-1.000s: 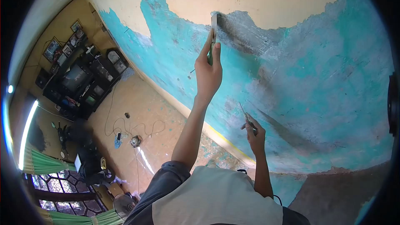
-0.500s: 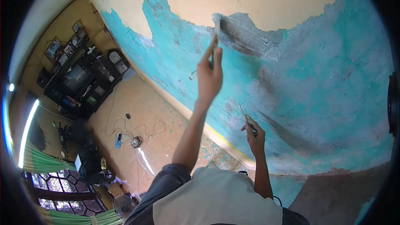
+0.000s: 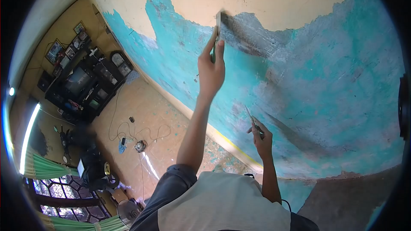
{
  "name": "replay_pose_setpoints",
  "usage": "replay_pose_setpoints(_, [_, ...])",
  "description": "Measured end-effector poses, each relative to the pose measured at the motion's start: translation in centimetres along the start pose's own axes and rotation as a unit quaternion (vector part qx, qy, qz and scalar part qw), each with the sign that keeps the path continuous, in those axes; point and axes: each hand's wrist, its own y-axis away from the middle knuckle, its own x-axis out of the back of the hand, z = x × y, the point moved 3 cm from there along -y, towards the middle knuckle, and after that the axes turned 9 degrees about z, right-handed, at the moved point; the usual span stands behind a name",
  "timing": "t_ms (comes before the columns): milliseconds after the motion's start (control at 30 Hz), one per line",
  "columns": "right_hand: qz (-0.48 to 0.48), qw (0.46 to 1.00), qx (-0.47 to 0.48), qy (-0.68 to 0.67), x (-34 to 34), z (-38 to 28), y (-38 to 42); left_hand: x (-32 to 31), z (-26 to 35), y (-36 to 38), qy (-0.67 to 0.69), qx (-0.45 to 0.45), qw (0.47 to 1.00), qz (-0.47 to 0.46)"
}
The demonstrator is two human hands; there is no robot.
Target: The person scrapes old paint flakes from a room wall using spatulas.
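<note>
My left hand point(image 3: 211, 72) is raised at the wall point(image 3: 317, 90), closed round a scraper point(image 3: 219, 25). The scraper's blade points up and meets the wall where the turquoise paint ends in a ragged line below a cream area. A bare grey patch point(image 3: 254, 28) lies just right of the blade. Lower and to the right, my right hand point(image 3: 263, 142) is closed on a second tool with a thin, pointed-looking blade point(image 3: 248, 113), seen edge-on and angled up to the left. Its exact kind does not show.
Paint flakes point(image 3: 222, 160) litter the tiled floor along the wall's base. A power tool point(image 3: 140, 146) with a trailing cord lies on the floor. A dark cabinet with a television point(image 3: 79, 79) stands at far left, a fan point(image 3: 127, 209) at lower left near a green-curtained window.
My left hand and its scraper have moved slightly up and to the left along the paint edge. My right hand stays almost where it was.
</note>
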Motion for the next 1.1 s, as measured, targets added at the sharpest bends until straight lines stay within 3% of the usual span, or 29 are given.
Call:
replay_pose_setpoints(33, [0.002,1.0,0.004,-0.001,0.0,-0.2,0.0,0.4,0.5,0.0,0.007,0.04,0.999,-0.006])
replay_pose_setpoints(900, [0.002,1.0,-0.001,0.01,-0.5,0.1,0.7,-0.6,-1.6,2.1,-0.004,0.011,1.0,-0.004])
replay_pose_setpoints(1000, [-0.007,1.0,-0.012,0.002,-0.6,0.0,0.7,-0.3,-1.6,-0.2,0.012,-0.007,1.0,0.008])
replay_pose_setpoints(1100, [-0.016,1.0,-0.003,0.003,-0.8,-0.2,0.7,0.1,-0.7,0.4,-0.002,0.037,0.999,0.01])
